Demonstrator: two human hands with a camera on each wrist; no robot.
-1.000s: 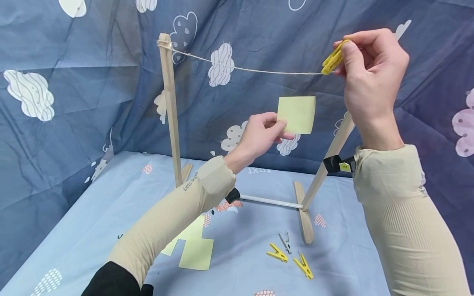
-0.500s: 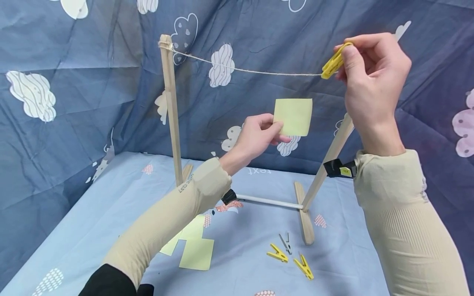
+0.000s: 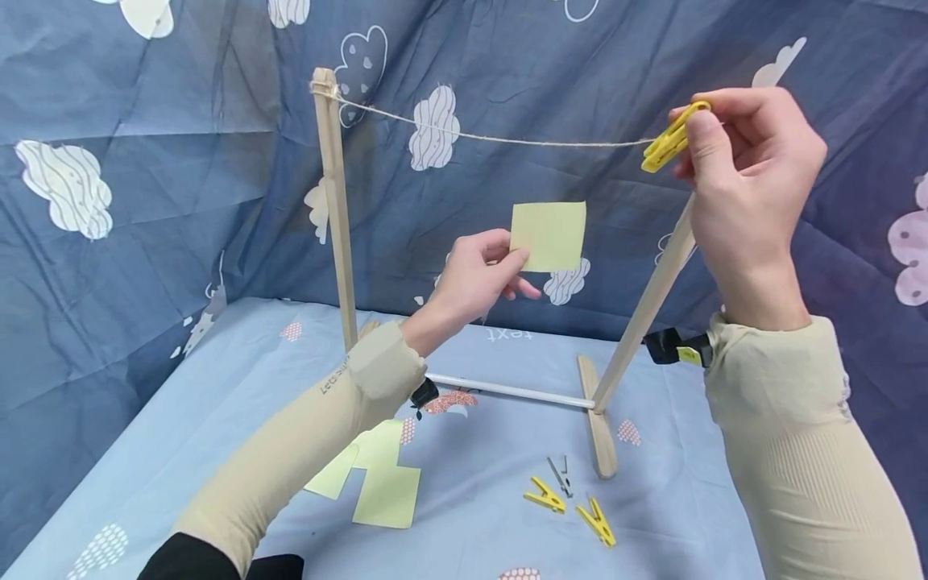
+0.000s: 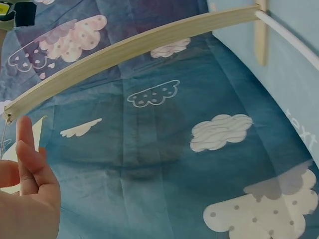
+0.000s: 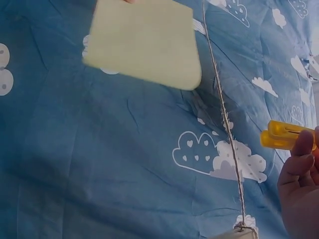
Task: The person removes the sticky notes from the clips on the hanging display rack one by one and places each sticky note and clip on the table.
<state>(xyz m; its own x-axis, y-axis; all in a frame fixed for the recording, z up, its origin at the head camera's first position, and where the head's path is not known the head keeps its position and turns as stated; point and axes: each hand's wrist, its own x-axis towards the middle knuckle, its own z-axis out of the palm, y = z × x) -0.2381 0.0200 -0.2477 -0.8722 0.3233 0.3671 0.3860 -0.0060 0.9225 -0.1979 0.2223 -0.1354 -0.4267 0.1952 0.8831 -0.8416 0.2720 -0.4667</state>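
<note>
My left hand pinches a pale yellow sticky note by its left edge, thumb in front. The note hangs in the air below the string. In the right hand, thumb and fingers pinch a yellow clothespin near the string's right part. The right wrist view shows this clothespin apart from the string, with the note on the string's other side. From the left wrist, the left hand hides most of the note.
Two wooden posts, left and right, carry the string; a white rod runs low between them. On the blue cloth lie several sticky notes, two yellow clothespins and a grey one. A cloud-patterned curtain hangs behind.
The left hand has moved left and slightly down with the sticky note. My right hand has shifted down and a little right, still holding the clothespin.
</note>
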